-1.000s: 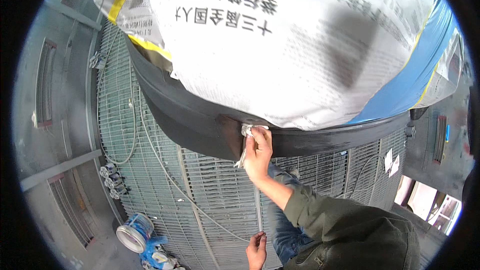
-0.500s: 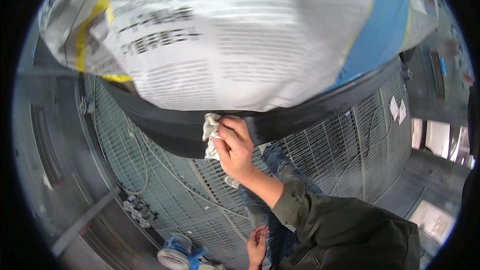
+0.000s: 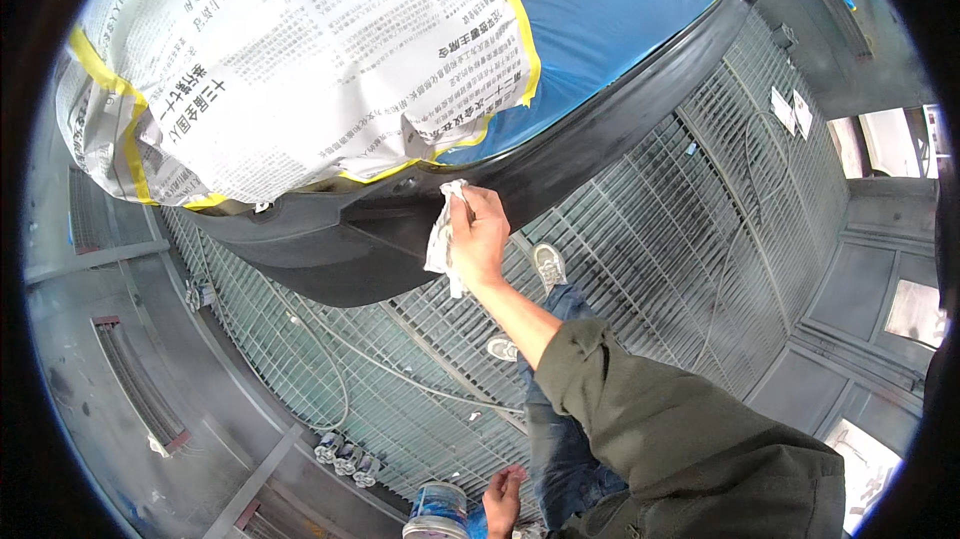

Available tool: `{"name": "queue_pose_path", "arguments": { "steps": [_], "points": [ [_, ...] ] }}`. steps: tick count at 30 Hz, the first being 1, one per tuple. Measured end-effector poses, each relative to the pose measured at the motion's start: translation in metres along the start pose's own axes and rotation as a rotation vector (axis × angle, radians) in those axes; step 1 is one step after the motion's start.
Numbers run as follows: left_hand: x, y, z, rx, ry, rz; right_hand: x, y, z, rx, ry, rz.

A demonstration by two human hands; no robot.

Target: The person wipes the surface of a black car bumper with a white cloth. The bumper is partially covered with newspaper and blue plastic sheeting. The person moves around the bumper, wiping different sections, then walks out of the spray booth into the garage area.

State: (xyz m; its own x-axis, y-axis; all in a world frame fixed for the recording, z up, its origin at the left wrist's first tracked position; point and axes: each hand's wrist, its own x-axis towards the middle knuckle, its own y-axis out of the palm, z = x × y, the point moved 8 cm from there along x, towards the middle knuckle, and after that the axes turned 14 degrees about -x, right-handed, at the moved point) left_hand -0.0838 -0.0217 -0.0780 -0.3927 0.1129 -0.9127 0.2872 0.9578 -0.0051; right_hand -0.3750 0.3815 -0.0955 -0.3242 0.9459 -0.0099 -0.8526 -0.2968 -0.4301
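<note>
My right hand (image 3: 480,239) is closed on a crumpled white wiping cloth (image 3: 438,244). It holds the cloth against the matte black car bumper (image 3: 330,239), close under the masked upper edge. The cloth hangs down to the left of the fingers. Above the bumper the car is covered with printed newspaper (image 3: 300,69) and blue plastic film (image 3: 610,19), edged with yellow masking tape (image 3: 518,29). Low in the picture, beside my leg, hangs my left hand (image 3: 502,501), its fingers loosely bent and no object visible in it.
Underfoot is a metal floor grating (image 3: 640,269), with a pale hose (image 3: 400,379) lying across it. A bucket (image 3: 437,509) with blue on it and several small cans (image 3: 348,459) stand at the lower left. Grey wall panels (image 3: 150,369) rise on the left.
My view has turned and shifted right, showing more blue film and bumper. The right hand still holds the cloth at the bumper, now nearer its upper edge. My left hand still hangs low.
</note>
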Motion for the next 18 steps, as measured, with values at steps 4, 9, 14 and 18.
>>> {"name": "queue_pose_path", "arguments": {
  "steps": [4, 9, 14, 18],
  "points": [
    [-0.003, 0.012, -0.011, -0.096, 0.046, 0.018, 0.004, -0.005, 0.01, -0.204, -0.027, -0.079],
    [-0.005, 0.027, 0.001, -0.035, 0.019, 0.068, 0.003, 0.032, -0.034, 0.433, 0.617, 0.292],
    [-0.015, 0.043, -0.04, 0.116, 0.027, 0.091, -0.005, 0.006, 0.058, 0.473, 0.272, -0.211],
    [-0.013, 0.029, -0.046, 0.166, 0.059, 0.065, -0.032, 0.017, 0.115, 0.173, -0.072, -0.1]
  ]
}}
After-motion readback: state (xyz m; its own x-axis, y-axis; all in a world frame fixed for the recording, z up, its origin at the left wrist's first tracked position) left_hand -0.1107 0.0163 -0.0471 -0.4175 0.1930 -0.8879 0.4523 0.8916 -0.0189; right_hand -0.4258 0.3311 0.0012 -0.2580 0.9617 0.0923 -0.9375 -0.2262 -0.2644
